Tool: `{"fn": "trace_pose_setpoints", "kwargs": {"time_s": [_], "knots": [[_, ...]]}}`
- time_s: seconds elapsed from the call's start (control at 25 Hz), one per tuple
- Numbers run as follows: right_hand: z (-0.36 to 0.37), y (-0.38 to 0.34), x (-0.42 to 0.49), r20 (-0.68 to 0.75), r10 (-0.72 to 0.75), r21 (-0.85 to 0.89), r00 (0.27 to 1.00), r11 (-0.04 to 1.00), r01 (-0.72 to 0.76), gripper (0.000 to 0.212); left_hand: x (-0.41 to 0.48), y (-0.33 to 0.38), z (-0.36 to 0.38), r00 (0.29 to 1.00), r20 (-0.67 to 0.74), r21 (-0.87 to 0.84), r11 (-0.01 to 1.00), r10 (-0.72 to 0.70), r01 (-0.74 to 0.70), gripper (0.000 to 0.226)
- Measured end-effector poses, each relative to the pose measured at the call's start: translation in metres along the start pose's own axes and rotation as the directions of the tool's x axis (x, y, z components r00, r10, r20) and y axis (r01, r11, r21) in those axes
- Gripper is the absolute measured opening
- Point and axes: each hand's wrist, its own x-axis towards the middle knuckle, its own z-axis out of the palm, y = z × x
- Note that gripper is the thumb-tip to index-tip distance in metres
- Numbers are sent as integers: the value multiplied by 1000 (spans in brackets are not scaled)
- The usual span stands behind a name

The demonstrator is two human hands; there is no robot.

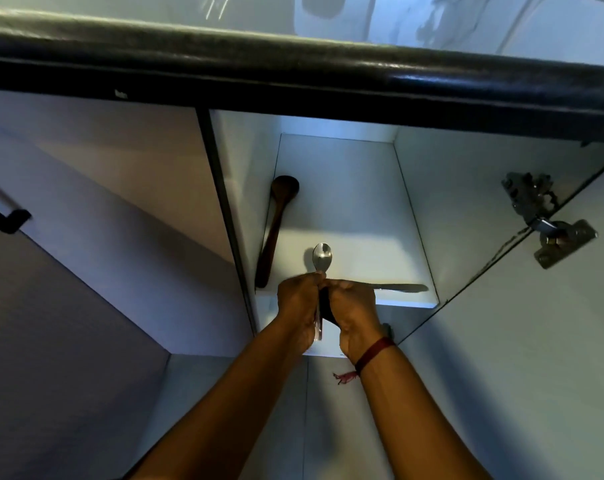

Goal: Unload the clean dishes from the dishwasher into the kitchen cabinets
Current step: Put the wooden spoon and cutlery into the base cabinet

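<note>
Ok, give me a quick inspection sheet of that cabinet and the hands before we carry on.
Surface: white cabinet shelf, door open.
Job's things: metal spoon held over the shelf; knife, blade pointing right; wooden spoon lying along the shelf's left wall.
Clutter: nothing seen.
Grippers: left hand grips the metal spoon; right hand grips the knife; hands close together.
Cables: nothing seen.
Surroundings: black countertop edge above; door hinge at right; black handle on the left door.

A steel spoon [322,256] points bowl-first over the shelf [356,202], the knife [400,288] crosswise near its front.
</note>
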Motion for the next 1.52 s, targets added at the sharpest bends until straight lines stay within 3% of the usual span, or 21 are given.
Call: {"fn": "trace_pose_setpoints", "kwargs": {"time_s": [0.08, 0.24, 0.44, 0.52, 0.68, 0.8, 0.92, 1.52], "knots": [[7, -9, 12, -3, -5, -10, 1000, 1000, 5, 24, 11, 7, 2, 999, 5, 100, 994, 40, -41, 13], [24, -24, 42, -39, -42, -87, 998, 996, 38, 25, 29, 18, 5, 985, 26, 289, 941, 173, -173, 31], [42, -34, 71, -36, -90, -201, 995, 976, 81, 14, 48, 31, 8, 967, 62, 305, 918, 247, -254, 26], [49, -34, 79, -44, -92, -219, 995, 972, 80, 18, 50, 33, 10, 958, 88, 257, 923, 273, -287, 22], [59, -42, 90, 0, -171, -385, 985, 909, 157, 5, 51, 44, 13, 958, 87, 245, 926, 273, -286, 49], [66, -45, 96, 12, -192, -446, 981, 877, 177, 8, 56, 53, 14, 991, 87, 58, 993, 101, -106, 46], [69, -46, 99, 31, -210, -492, 977, 848, 198, 10, 53, 58, 14, 993, 119, -140, 989, -21, 38, 62], [73, -39, 101, 56, -293, -465, 954, 839, 285, 10, 40, 59, 14, 985, 157, -162, 986, 72, -46, 60]]}}
